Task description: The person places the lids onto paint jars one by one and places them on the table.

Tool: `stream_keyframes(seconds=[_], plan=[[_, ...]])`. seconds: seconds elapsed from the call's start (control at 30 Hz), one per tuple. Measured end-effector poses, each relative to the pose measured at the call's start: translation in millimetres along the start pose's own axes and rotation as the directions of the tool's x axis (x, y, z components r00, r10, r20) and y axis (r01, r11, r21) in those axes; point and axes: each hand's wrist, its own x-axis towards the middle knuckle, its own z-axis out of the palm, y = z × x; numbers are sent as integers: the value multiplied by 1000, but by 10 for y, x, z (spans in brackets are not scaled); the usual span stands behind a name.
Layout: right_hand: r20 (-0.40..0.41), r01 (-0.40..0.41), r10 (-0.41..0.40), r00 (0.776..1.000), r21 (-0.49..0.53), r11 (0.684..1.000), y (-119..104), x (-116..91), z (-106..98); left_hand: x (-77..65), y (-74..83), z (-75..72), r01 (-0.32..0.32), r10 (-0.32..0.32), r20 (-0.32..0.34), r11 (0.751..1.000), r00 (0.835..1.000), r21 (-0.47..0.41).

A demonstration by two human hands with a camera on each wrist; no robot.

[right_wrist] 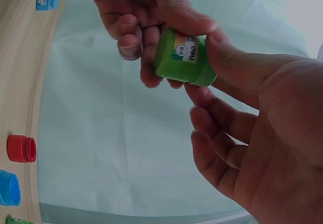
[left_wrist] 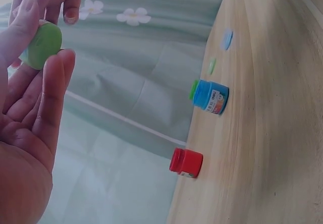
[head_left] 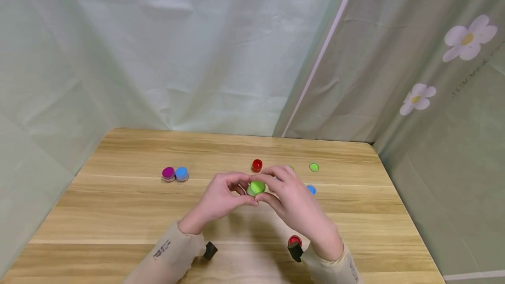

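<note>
Both hands meet over the middle of the table around a small green jar [head_left: 256, 188] with a printed label. Thumb and fingers of the left hand [head_left: 224, 194] grip the jar's body from the left. My right hand [head_left: 289, 198] pinches its green lid [right_wrist: 206, 67] at the other end, its remaining fingers curled beneath. In the right wrist view the jar lies tilted on its side, label showing. Behind the hands stands an uncapped red jar [head_left: 257, 165]. An open blue jar [left_wrist: 211, 97] stands past the right hand, mostly hidden by it in the head view.
A purple-lidded jar [head_left: 168, 174] and a blue-lidded jar [head_left: 182, 174] stand side by side at the left. Loose on the right lie a green lid [head_left: 314, 167] and a blue lid [head_left: 311, 189]. Something round and red [head_left: 294, 240] sits by the right wrist. Curtains [head_left: 221, 56] surround the table.
</note>
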Motion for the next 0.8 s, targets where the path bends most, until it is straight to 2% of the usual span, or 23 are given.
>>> stream_keyframes(seconds=[0.2, 0.47, 0.8], plan=[[1, -39, 39, 999, -18, 999, -9, 3, -16, -8, 8, 1, 9, -5, 41, 997, 999, -82], [6, -64, 65, 998, -22, 998, 0, -7, -44, -1, -17, -20, -71, 88, 94, 982, 992, -178], [-30, -90, 89, 996, -23, 996, 3, -1, -36, -7, -4, -23, -52, 60, 69, 993, 996, -111]])
